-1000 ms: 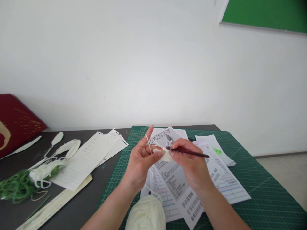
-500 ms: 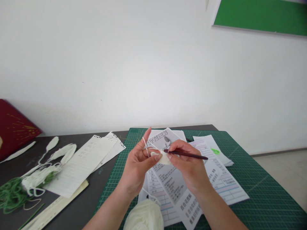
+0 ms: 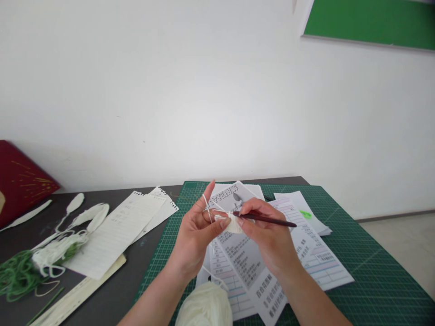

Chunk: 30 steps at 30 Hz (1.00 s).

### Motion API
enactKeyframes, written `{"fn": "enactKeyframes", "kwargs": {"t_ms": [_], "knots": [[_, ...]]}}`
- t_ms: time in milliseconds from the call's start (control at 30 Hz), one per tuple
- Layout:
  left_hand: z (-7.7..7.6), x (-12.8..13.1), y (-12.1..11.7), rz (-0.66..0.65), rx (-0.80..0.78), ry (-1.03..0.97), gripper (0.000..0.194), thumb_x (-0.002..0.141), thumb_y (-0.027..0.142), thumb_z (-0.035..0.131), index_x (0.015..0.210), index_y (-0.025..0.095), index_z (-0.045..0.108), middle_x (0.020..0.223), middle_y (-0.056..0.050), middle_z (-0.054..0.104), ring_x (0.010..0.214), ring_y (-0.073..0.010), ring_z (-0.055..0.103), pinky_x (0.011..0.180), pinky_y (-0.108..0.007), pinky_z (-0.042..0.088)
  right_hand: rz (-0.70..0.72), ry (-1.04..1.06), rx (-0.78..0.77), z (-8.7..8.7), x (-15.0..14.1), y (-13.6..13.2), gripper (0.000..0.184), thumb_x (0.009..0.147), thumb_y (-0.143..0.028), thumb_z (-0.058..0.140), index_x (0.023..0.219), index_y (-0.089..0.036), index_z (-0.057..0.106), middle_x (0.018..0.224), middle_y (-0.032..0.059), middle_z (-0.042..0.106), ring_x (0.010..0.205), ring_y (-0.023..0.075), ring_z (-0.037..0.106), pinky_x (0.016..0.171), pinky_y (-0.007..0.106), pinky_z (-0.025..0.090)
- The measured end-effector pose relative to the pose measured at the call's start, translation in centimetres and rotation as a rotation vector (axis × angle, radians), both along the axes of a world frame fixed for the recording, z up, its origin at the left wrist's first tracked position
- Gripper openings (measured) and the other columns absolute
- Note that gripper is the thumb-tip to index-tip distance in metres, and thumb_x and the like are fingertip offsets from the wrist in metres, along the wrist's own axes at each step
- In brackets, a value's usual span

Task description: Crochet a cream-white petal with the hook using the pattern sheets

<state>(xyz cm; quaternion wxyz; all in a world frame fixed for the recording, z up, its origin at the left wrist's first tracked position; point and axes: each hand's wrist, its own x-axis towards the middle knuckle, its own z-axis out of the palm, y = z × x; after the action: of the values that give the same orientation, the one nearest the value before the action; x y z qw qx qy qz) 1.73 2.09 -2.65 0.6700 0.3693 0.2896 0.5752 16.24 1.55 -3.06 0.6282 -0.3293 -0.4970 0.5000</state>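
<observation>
Between my two hands is a small white crocheted piece (image 3: 235, 226), held above the printed sheets. My left hand (image 3: 199, 227) pinches its left edge between thumb and fingers, with the index finger raised and white yarn (image 3: 205, 202) looped over it. In my right hand (image 3: 267, 237) is a crochet hook with a dark red-brown handle (image 3: 277, 220), its tip end at the top edge of the piece. A ball of cream-white yarn (image 3: 205, 306) sits below my hands near the front edge, and a strand runs up from it.
Printed pattern sheets (image 3: 268, 296) lie on a green cutting mat (image 3: 374, 271). To the left, on the dark table (image 3: 142, 253), are handwritten notebook pages (image 3: 118, 231), green yarn (image 3: 20, 276), white crocheted petals (image 3: 97, 218) and a dark red folder (image 3: 23, 181). A bright green clip (image 3: 305, 214) rests on paper at right.
Both hands keep nearly the same pose. The view shifts very slightly; the hook and the white piece stay almost in place.
</observation>
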Motion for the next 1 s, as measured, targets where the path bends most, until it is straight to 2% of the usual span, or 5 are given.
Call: {"fn": "enactKeyframes", "kwargs": {"t_ms": [733,1000], "knots": [[0.28,0.06,-0.4,-0.001,0.001,0.048,0.078,0.072,0.011,0.075,0.141,0.027,0.042,0.072,0.001,0.074,0.064,-0.0086,0.062,0.068,-0.021,0.046,0.0,-0.01,-0.034,-0.21,-0.02,-0.13,0.012,0.074,-0.013,0.072,0.075,-0.022,0.063,0.069,-0.0049,0.059,0.066,0.0113,0.051,0.061,0.023,0.041],[-0.38,-0.19,-0.15,-0.012,0.008,0.061,0.081,0.07,0.013,0.077,0.141,0.026,0.041,0.072,0.001,0.074,0.066,-0.0105,0.063,0.069,-0.023,0.047,-0.019,-0.022,-0.057,-0.37,-0.04,0.05,0.011,0.073,-0.016,0.072,0.074,-0.022,0.062,0.07,-0.0035,0.058,0.067,0.0132,0.052,0.061,0.026,0.041]]}}
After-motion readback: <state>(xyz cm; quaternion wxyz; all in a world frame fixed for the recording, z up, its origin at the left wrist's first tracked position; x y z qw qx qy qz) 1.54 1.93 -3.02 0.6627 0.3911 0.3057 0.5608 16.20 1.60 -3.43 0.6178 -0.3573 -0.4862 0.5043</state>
